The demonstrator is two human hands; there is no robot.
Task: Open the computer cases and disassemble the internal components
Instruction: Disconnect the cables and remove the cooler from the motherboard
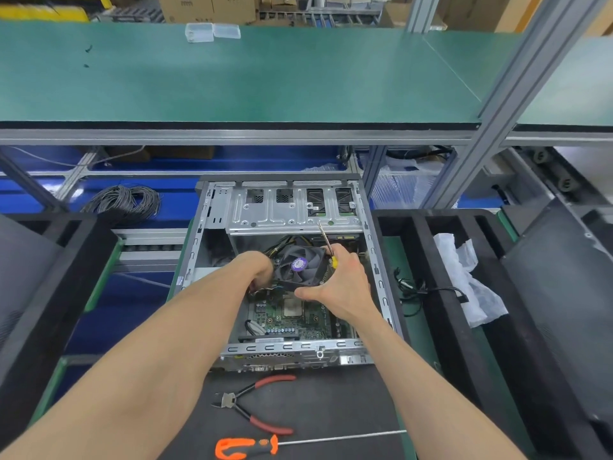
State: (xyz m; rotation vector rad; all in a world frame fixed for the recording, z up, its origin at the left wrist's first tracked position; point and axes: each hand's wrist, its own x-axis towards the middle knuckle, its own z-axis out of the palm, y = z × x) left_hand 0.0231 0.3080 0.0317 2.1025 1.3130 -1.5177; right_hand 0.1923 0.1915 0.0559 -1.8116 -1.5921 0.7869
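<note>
Our right hand (341, 287) grips the fan (300, 267) and a screwdriver (326, 242); left hand (258, 270) curls on the fan's far edge, inside the case (205, 234).

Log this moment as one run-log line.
step: lifting black CPU cooler fan | left hand: on fan | right hand: fan plus yellow-handled screwdriver | open grey computer case

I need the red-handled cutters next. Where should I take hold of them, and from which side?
Grip the cutters by both red handles, coming from above on their right side. They lie flat on the black mat with the jaws pointing left and the handles splayed open to the right, so one hand can close round both there, clear of the case.
</note>
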